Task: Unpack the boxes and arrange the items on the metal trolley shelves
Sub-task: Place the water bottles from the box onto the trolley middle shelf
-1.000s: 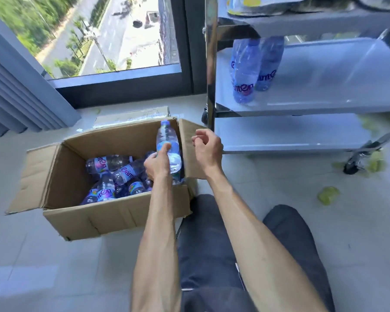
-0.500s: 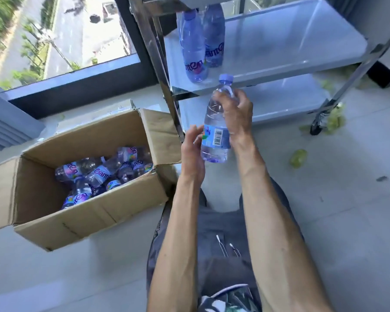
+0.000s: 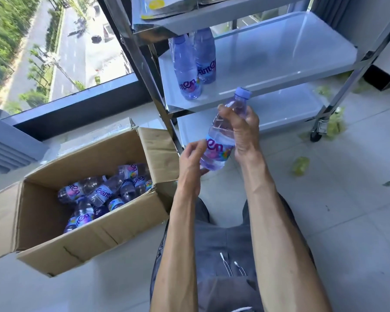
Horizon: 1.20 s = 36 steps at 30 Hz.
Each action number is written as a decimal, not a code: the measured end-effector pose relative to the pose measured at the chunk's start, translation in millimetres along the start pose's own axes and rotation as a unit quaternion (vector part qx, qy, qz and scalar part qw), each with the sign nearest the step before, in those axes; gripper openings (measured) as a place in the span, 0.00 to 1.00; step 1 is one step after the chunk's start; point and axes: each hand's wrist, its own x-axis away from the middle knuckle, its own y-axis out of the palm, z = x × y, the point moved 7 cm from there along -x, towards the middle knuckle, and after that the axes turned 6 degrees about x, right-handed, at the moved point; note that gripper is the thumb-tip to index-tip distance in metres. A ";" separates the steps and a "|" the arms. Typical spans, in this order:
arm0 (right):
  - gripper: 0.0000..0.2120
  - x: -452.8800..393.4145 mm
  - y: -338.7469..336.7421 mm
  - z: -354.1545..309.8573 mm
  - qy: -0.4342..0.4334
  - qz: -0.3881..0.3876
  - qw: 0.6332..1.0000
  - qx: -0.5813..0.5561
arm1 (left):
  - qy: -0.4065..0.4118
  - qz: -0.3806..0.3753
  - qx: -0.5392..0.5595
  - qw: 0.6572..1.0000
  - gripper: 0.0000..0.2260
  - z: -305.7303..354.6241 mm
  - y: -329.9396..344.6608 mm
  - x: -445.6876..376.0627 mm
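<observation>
My right hand (image 3: 243, 129) grips a clear water bottle (image 3: 221, 140) with a blue cap and purple label, tilted, in front of the metal trolley's middle shelf (image 3: 279, 57). Just left of the bottle's base is my left hand (image 3: 189, 163), fingers loosely curled and barely touching it. Two like bottles (image 3: 187, 73) stand upright at the middle shelf's left end. An open cardboard box (image 3: 77, 248) on the floor to the left holds several more bottles (image 3: 104, 192) lying jumbled.
The trolley's bottom shelf (image 3: 286, 109) lies below, and the top shelf carries packets (image 3: 158, 5). A caster wheel (image 3: 316, 134) stands at right among green scraps (image 3: 300, 165) on the tiled floor. A large window is behind the box. My knees are below.
The bottle came out of the box in my left hand and passed to my right hand. It now tilts toward the middle shelf, and my left hand has loosened from its base.
</observation>
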 end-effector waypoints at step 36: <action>0.27 -187.5 66.8 4.7 -0.147 0.049 0.914 0.376 | 0.228 0.180 -0.181 0.940 0.32 98.1 7.0 -230.2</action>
